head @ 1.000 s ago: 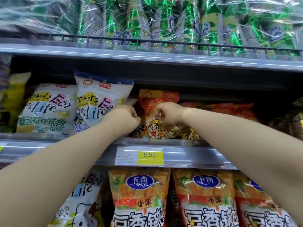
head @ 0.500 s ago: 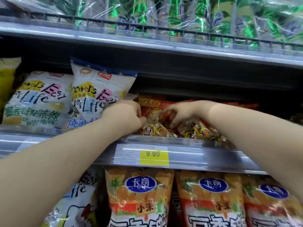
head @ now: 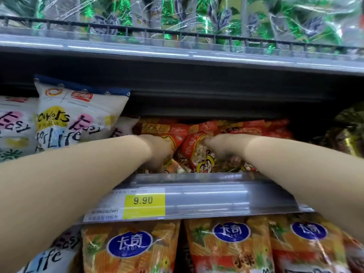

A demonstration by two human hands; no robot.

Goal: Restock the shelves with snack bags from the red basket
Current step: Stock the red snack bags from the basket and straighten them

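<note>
Both my arms reach into the middle shelf (head: 197,186), among a pile of red snack bags printed with a cartoon face. My left hand (head: 159,152) is pushed down into the left side of the pile. Its fingers curl into the bags, and their tips are hidden. My right hand (head: 222,148) grips the right side of the front red snack bag (head: 194,152), which leans tilted between the two hands. More red bags (head: 246,127) lie flat behind it. The red basket is out of view. The frame is blurred around the hands.
White "Easy Life" bags (head: 74,119) stand at the left of the same shelf. A yellow 9.90 price tag (head: 144,202) sits on the shelf rail. Orange bags with blue ovals (head: 130,247) fill the shelf below. Green foil bags (head: 197,14) line the top shelf behind a wire rail.
Both hands have pushed deeper and lower into the red bags. The front red bag has tipped from upright to leaning. The camera has moved closer and tilted up.
</note>
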